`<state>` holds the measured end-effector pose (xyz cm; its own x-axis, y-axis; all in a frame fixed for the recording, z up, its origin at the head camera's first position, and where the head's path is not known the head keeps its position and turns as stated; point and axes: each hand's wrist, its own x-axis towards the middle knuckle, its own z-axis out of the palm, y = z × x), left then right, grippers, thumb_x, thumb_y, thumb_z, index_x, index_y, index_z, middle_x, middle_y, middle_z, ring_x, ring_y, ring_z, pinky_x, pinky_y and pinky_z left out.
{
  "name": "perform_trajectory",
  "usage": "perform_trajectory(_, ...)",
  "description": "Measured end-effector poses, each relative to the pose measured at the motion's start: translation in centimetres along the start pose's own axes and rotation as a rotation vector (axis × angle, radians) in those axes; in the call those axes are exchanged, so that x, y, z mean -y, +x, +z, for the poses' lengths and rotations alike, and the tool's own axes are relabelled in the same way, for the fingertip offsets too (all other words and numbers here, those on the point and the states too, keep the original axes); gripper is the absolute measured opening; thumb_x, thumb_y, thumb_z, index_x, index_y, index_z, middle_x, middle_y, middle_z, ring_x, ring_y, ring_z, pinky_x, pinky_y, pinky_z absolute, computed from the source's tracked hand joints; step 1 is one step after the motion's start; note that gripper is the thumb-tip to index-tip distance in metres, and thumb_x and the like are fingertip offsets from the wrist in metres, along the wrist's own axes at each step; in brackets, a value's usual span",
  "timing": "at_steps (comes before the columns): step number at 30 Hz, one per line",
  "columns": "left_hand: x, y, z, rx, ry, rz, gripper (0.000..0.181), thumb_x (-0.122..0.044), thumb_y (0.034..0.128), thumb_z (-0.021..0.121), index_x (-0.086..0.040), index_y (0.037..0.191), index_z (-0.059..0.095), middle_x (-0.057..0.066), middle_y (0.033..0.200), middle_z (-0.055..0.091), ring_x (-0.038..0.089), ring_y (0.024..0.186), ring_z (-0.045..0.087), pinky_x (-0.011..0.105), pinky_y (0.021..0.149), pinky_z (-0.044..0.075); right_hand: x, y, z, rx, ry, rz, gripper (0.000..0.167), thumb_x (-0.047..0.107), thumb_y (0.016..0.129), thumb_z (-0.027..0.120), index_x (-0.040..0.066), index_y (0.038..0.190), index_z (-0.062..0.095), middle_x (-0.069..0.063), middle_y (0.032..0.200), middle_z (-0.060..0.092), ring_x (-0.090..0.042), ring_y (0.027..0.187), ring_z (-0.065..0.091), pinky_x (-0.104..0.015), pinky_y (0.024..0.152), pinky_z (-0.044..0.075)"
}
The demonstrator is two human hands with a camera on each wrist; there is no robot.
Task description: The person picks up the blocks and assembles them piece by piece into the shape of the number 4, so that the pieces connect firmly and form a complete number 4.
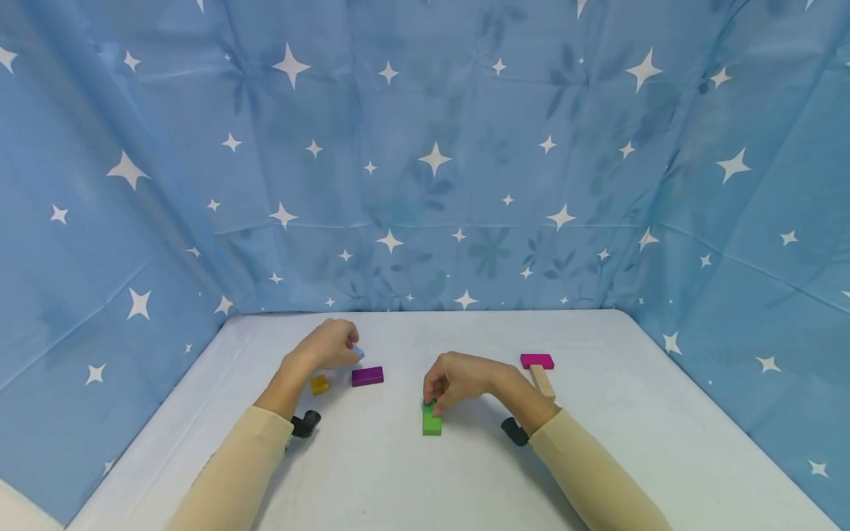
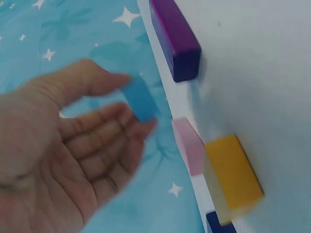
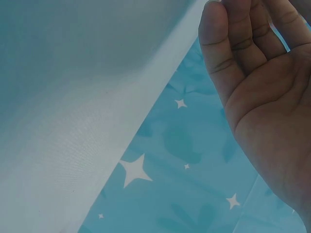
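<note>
My left hand (image 1: 330, 344) pinches a light blue block (image 2: 140, 99) between thumb and fingertips, held up off the table. In the head view a purple block (image 1: 367, 377) lies just to its right and a yellow block (image 1: 319, 384) nearer to me. A pink block (image 2: 188, 145) shows beside the yellow one in the left wrist view. My right hand (image 1: 462, 380) reaches down to a green block (image 1: 432, 424) on the table, thumb and fingers gripping its far end. The right wrist view shows my palm (image 3: 277, 111), with the green block out of frame.
On the right a magenta block (image 1: 537, 361) lies against the end of a pale wooden block (image 1: 542, 383). Part of a dark blue block (image 2: 219, 222) shows at the left wrist view's bottom edge. A starry blue curtain (image 1: 425, 184) surrounds the white table (image 1: 372, 479).
</note>
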<state>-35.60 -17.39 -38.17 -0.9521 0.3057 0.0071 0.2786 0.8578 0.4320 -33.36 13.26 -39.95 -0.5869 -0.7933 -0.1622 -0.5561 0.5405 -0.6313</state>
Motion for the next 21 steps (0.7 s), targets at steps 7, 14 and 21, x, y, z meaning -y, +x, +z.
perform_trajectory(7,-2.4,0.6,2.2,0.024,-0.149,0.262,0.015,-0.014,0.0896,0.077,-0.008,0.103,0.074,0.001,0.1,0.076,0.013,0.09,0.069,0.036,0.087,0.059,-0.1,0.1,0.0,0.01,0.006,0.0,0.011,0.012,0.085,0.087,0.018,0.09,0.079,0.007,0.075,0.068,-0.005,0.068,0.053,-0.021,0.064,0.045)
perform_trajectory(14,-4.6,0.7,4.5,0.092,-0.183,0.394,0.013,-0.01,0.0889,0.077,-0.009,0.102,0.077,-0.003,0.095,0.077,0.008,0.086,0.069,0.03,0.082,0.058,0.0,0.1,-0.1,0.001,-0.018,-0.01,0.011,0.012,0.084,0.087,0.018,0.09,0.08,0.009,0.075,0.07,-0.004,0.067,0.053,-0.021,0.062,0.044)
perform_trajectory(21,-5.3,0.8,5.2,0.117,-0.183,0.443,0.017,-0.01,0.0887,0.076,-0.006,0.105,0.077,-0.004,0.095,0.076,0.008,0.086,0.066,0.029,0.081,0.056,0.1,0.0,-0.2,0.001,-0.001,-0.005,0.01,0.011,0.084,0.087,0.018,0.083,0.08,0.008,0.073,0.073,-0.004,0.062,0.059,-0.021,0.058,0.049)
